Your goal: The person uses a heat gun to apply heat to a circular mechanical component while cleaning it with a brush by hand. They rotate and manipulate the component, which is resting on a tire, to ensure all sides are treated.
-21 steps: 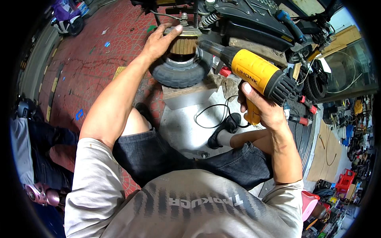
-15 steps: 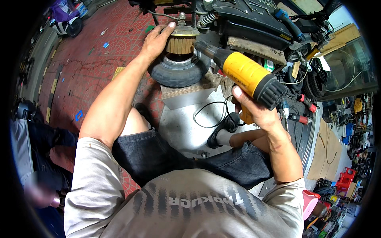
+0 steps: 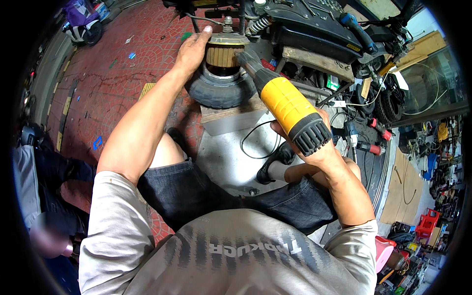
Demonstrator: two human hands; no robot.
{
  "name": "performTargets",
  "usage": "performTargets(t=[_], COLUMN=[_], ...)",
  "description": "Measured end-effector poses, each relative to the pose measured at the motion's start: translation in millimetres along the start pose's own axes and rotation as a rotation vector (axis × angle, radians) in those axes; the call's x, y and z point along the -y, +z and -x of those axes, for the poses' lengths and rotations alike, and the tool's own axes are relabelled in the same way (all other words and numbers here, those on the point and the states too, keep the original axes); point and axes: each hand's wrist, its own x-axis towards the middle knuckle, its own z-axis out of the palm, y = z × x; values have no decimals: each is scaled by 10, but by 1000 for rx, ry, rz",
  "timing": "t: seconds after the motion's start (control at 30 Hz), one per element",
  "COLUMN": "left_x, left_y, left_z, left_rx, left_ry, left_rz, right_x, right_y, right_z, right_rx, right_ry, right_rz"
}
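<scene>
My left hand (image 3: pixel 193 49) has its fingers wrapped on the rim of the round metal hub plate (image 3: pixel 225 39), above a brown-gold ribbed hub core (image 3: pixel 225 56). Below sits a black tyre (image 3: pixel 219 91) on a layered wooden block (image 3: pixel 231 121). My right hand (image 3: pixel 314 152) grips a yellow and black heat gun (image 3: pixel 286 102), partly hidden behind its body; the gun's nozzle points at the side of the core, close to it. A black cable (image 3: pixel 255 155) hangs in loops below the gun.
A black vehicle deck with wrenches (image 3: pixel 314 34) and a teal tool (image 3: pixel 351 27) is at upper right, spare tyres (image 3: pixel 388 103), power tools (image 3: pixel 368 147) and clutter at right. Another person's dark-clothed legs (image 3: pixel 73 172) are at left, and a parked scooter (image 3: pixel 78 27) stands upper left.
The heat gun and my right hand have swung down and left; its body now slants more steeply toward me. My left hand has shifted slightly left on the plate.
</scene>
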Motion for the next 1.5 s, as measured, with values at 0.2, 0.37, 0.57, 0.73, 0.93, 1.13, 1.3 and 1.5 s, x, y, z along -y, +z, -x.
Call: performTargets(t=[0.2,0.37,0.57,0.73,0.93,1.13,1.3,1.5], left_x=[-84,-105,-171,-396,-717,-881,-867,-977], left_y=[-46,-198,-308,-460,-529,-436,-217,-23], left_z=[71,128,254,579,979,1168,1358,1405], left_rx=[8,80,135,225,754,961,945,942], left_ry=[3,-69,-79,-87,-139,-34,-212,-380], left_rz=[-17,51,-57,-155,-390,-601,-203,91], right_x=[5,43,-50,41,21,-20,89,49], right_y=[6,21,89,107,63,54,53,-6], right_z=[3,-33,17,-55,-77,-75,-201,-228], right_rx=[2,79,82,82,111,106,142,149], right_ry=[-5,-32,-46,-96,-62,-78,-96,-118], right_rz=[17,80,42,32,74,199,133,200])
